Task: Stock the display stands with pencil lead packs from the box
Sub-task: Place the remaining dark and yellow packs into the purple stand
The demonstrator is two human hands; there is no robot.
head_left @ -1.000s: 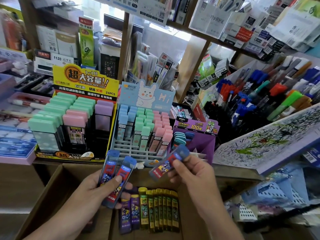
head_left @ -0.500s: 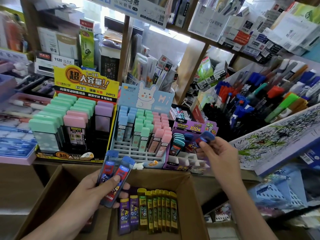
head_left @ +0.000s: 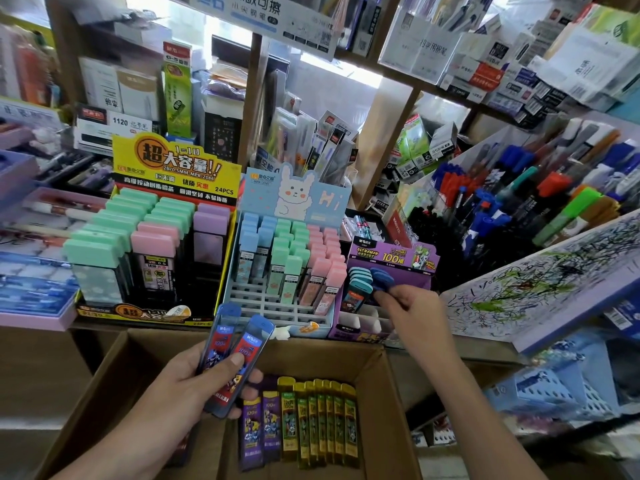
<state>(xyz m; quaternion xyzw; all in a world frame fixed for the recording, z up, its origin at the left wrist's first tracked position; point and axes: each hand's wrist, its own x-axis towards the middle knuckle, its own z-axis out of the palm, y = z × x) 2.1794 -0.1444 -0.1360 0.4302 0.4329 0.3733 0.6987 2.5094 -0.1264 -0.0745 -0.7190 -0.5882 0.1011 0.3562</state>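
Note:
My left hand holds two blue pencil lead packs above the open cardboard box. Inside the box stand several purple and yellow lead packs in a row. My right hand pinches one blue lead pack by its cap at the purple display stand, beside several teal-capped packs standing in it. The stand's front slots are white and bare.
A blue bunny stand with pastel packs and a yellow stand with larger packs sit to the left. Pens fill a rack at right. A scribbled test board juts out near my right hand. Wooden shelf posts rise behind.
My right hand carried its blue pack from above the box up and right into the purple stand and lowered it among the packs there. My left hand stayed put with its two packs.

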